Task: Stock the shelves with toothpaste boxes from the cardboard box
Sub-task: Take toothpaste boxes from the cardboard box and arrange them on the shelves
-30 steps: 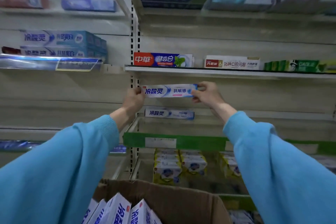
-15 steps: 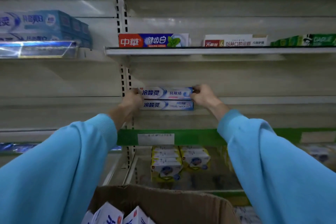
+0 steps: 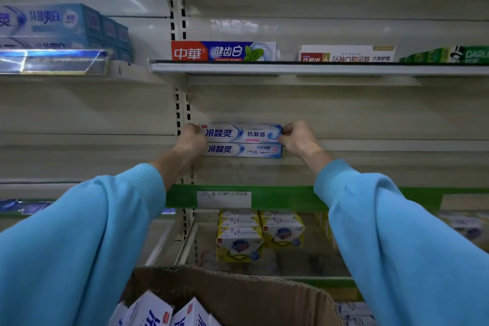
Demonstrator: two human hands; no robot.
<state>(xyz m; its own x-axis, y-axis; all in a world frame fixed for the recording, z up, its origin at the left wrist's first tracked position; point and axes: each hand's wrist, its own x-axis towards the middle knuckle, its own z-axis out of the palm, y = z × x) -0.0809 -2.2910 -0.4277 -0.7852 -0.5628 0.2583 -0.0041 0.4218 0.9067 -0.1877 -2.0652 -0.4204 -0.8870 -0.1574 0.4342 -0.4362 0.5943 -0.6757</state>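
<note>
At the frame's centre two white-and-blue toothpaste boxes lie stacked on the shelf (image 3: 370, 190) with the green edge strip. The upper box (image 3: 242, 133) reads 冷酸灵 and 抗敏感; the lower box (image 3: 244, 150) also reads 冷酸灵. The left hand (image 3: 191, 139) grasps the upper box's left end, the right hand (image 3: 297, 137) pinches its right end. Above, one red-and-blue box (image 3: 223, 51) reads 中華 健齿白. At the bottom edge, the cardboard box (image 3: 238, 296) holds more white boxes.
</note>
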